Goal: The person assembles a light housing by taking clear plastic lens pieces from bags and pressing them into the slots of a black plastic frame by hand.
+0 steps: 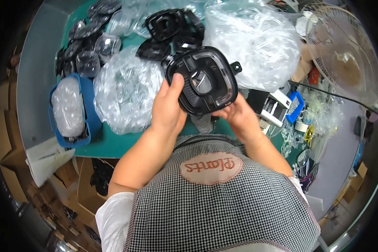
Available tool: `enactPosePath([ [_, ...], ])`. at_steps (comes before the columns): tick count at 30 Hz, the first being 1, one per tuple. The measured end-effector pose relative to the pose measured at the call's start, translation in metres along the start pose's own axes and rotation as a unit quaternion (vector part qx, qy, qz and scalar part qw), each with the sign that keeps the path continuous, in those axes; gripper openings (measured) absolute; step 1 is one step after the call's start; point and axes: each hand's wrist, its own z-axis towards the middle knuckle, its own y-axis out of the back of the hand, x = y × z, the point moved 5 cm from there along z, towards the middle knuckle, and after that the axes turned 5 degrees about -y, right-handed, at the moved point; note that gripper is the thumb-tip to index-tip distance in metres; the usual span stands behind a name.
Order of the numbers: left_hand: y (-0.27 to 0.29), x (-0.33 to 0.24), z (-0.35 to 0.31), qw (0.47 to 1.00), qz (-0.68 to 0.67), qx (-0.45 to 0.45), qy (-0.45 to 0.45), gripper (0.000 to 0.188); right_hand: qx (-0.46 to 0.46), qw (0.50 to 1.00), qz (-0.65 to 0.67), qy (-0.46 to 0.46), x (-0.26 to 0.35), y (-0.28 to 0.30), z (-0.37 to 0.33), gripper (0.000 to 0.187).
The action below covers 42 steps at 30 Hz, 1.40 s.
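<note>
The black housing (216, 86) is gripped at its left edge by the left hand (168, 103), partly closed with the thumb laid over the front face, and is held ahead and to the right of that hand. Roughly square, no clear long axis is shown. Its lower right rim is met from below by the half-curled right hand (239, 117), whose hold cannot be told, the side tab (237, 67) being pointed away beyond it.

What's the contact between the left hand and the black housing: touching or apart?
Touching: in the head view, the left hand grips the black housing, its thumb laid over the left rim.
</note>
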Motion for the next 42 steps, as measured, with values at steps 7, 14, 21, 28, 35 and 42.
enactPosePath([
  [7, -0.069, 0.046, -0.024, 0.976, 0.12, 0.164, 0.08, 0.036, -0.151, 0.96, -0.08, 0.221, 0.029, 0.004, -0.034, 0.069],
  [14, -0.125, 0.015, 0.054, 0.804, 0.503, 0.221, -0.225, 0.027, -0.261, 0.91, -0.087, 0.309, 0.074, 0.056, -0.08, 0.051],
  [21, -0.178, 0.077, 0.142, 0.524, 0.759, 0.32, -0.218, 0.022, -0.268, 0.915, -0.05, 0.296, 0.085, 0.071, -0.099, 0.055],
  [28, -0.17, 0.109, 0.158, 0.439, 0.814, 0.291, -0.245, 0.017, -0.27, 0.927, -0.043, 0.258, 0.081, 0.077, -0.098, 0.054],
  [35, -0.165, 0.034, 0.131, 0.495, 0.778, 0.255, -0.292, 0.014, -0.258, 0.932, -0.048, 0.249, 0.079, 0.076, -0.1, 0.05],
  [42, -0.136, -0.021, 0.061, 0.816, 0.489, 0.303, -0.054, 0.028, -0.216, 0.949, -0.002, 0.229, 0.08, 0.063, -0.098, 0.06],
])
